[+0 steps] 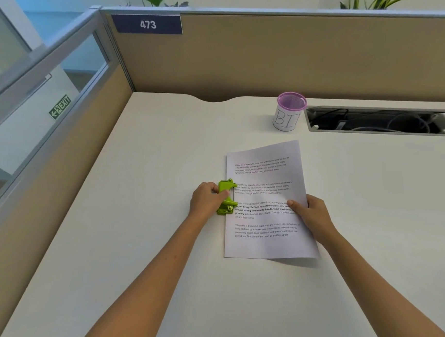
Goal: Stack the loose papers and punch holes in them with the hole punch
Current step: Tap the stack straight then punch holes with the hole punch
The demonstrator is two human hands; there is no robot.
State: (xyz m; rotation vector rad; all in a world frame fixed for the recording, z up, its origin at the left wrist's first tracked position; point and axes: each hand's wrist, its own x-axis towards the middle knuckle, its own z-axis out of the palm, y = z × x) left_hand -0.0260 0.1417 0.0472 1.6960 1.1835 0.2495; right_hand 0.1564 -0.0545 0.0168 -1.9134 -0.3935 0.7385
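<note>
A person's two bare forearms reach forward over a pale desk [145, 158] inside an office cubicle. A stack of printed papers [266, 217] lies flat near the middle of the desk, squared up so that it looks like a single sheet, with four short blocks of text on top. A green hole punch [226, 197] sits at the left edge of the stack, about halfway along, with the paper edge slid into its slot. The left hand [207, 198] is wrapped around the hole punch, thumb on top. The right hand [310, 215] holds the right edge of the papers, thumb pressed on top and fingers hidden beneath. Farther back stands a purple mesh cup [289, 111] wrapped in white paper with handwritten letters, just beside an open cable tray [376, 121] set into the desk. A tan partition [288, 55] behind carries a blue sign [147, 24] reading 473.
</note>
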